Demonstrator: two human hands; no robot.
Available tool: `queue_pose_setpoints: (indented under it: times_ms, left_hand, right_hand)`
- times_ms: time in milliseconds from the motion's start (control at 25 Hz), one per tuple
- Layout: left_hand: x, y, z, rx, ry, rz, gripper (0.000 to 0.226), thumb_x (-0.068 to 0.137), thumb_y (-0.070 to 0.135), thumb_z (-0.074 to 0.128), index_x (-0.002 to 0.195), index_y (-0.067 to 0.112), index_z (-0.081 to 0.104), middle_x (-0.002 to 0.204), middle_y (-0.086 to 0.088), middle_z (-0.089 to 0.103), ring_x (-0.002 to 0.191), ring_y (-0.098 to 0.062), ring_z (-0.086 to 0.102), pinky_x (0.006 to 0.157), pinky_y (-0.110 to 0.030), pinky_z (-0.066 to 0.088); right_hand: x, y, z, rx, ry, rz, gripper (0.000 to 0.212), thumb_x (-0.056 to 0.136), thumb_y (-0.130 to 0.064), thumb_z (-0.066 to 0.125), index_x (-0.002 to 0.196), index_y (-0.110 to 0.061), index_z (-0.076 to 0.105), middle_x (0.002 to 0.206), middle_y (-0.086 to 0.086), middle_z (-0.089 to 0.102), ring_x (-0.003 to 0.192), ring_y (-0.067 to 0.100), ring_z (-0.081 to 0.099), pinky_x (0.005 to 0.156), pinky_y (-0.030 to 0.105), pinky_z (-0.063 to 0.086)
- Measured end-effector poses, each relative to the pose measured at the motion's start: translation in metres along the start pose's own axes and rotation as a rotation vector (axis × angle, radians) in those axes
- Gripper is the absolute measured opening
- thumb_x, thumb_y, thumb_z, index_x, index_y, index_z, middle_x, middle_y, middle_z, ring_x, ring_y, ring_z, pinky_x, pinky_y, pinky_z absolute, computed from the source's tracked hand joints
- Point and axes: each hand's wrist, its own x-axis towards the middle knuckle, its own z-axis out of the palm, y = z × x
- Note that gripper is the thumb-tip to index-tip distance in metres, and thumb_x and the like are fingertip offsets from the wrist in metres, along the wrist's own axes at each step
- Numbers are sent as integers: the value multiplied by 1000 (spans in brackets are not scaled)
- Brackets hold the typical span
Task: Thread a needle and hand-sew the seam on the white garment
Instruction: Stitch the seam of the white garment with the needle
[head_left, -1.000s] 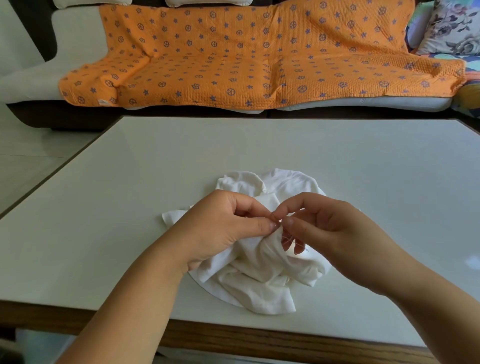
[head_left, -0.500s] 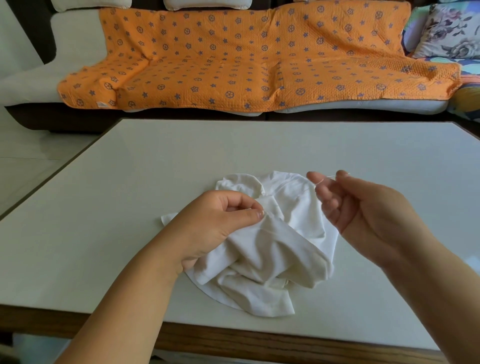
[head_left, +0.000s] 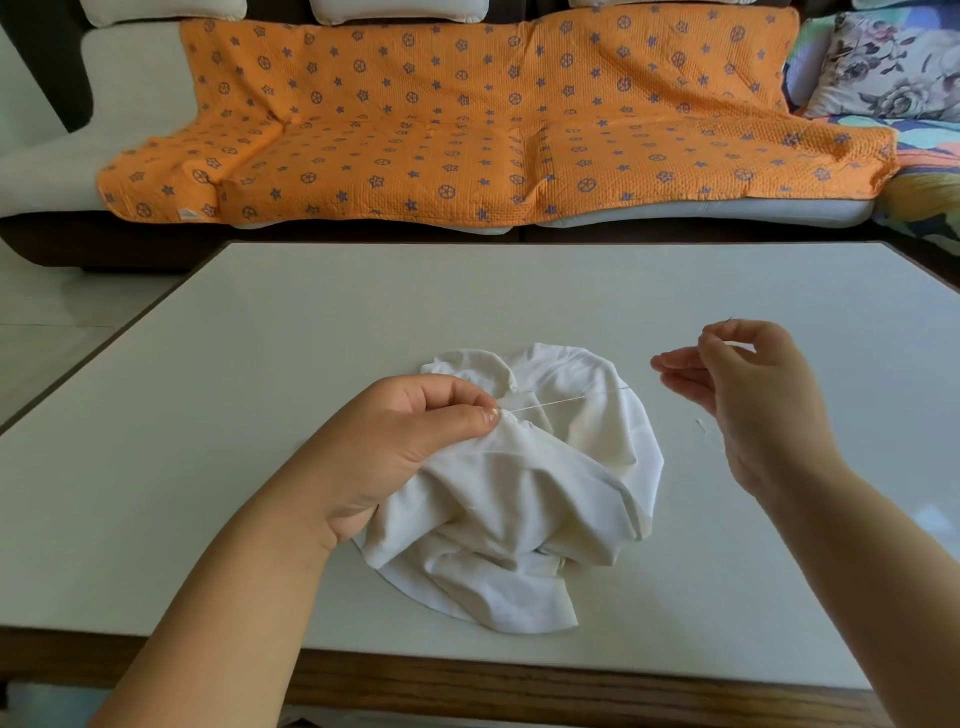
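- The white garment (head_left: 524, 499) lies crumpled on the table (head_left: 208, 415), nearer its front edge than its back edge and about midway between the left and right edges.
- The left hand (head_left: 405, 452) rests on the garment's left side. Thumb and forefinger are pressed together on a raised fold of the cloth, and the other fingers are curled in under the palm, with cloth bunched beneath them.
- A fine thread (head_left: 566, 400) leaves the cloth right at that pinch, touching the thumb tip. It runs taut to the right over the top of the garment. Past the garment's right rim it fades against the table and cannot be traced further.
- The right hand (head_left: 753, 400) is raised over the table, well apart from the garment and to its right. Thumb and forefinger are pinched together at the top; the remaining fingers are loosely spread and point left.
- Only a thin dark tip of the needle (head_left: 731, 319) shows above that pinch.
- A small white scrap (head_left: 701, 426) lies on the table just left of the right hand.
- Beyond the table's back edge stands a sofa (head_left: 130, 104) with an orange cover (head_left: 467, 130).
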Motion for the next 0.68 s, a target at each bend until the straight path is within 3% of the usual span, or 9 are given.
queue_pose_setpoints:
  times_ms: [120, 320, 440, 560, 680]
  left_hand:
    - [-1, 0, -2, -35, -17, 1, 9, 70, 25, 72, 78, 22, 76, 85, -4, 73, 82, -16, 68, 86, -33, 49]
    - [-2, 2, -7, -88, -40, 14, 8, 72, 24, 71, 78, 20, 75, 83, -6, 71, 79, -17, 67, 81, -32, 50]
    - [-4, 4, -9, -112, -45, 28, 7, 72, 23, 70, 76, 20, 75, 79, -5, 70, 74, -16, 66, 72, -27, 52]
    - [-5, 4, -9, -85, -75, 34, 7, 72, 22, 71, 77, 21, 75, 82, -3, 71, 78, -15, 67, 78, -29, 49]
    - [-4, 3, -7, -51, -72, 40, 7, 72, 23, 71, 78, 23, 76, 83, 0, 72, 81, -12, 67, 80, -28, 48]
  right_hand:
    - [0, 8, 1, -387, 23, -129, 9, 99, -21, 43, 103, -22, 50, 84, -6, 72, 90, 14, 67, 70, 31, 49]
    - [8, 19, -2, -664, -43, -174, 14, 100, -16, 35, 104, -19, 48, 86, -6, 68, 76, 6, 55, 54, 26, 35]
    - [13, 27, -6, -770, -69, -159, 14, 100, -13, 34, 105, -15, 48, 90, 4, 68, 79, 18, 55, 55, 27, 39]
    - [14, 28, -6, -872, -88, -181, 13, 100, -12, 36, 104, -12, 48, 92, 11, 68, 82, 28, 57, 62, 35, 45]
    - [-3, 16, 6, -841, -130, -243, 11, 98, -13, 38, 101, -18, 48, 88, 3, 70, 84, 23, 59, 60, 29, 42]
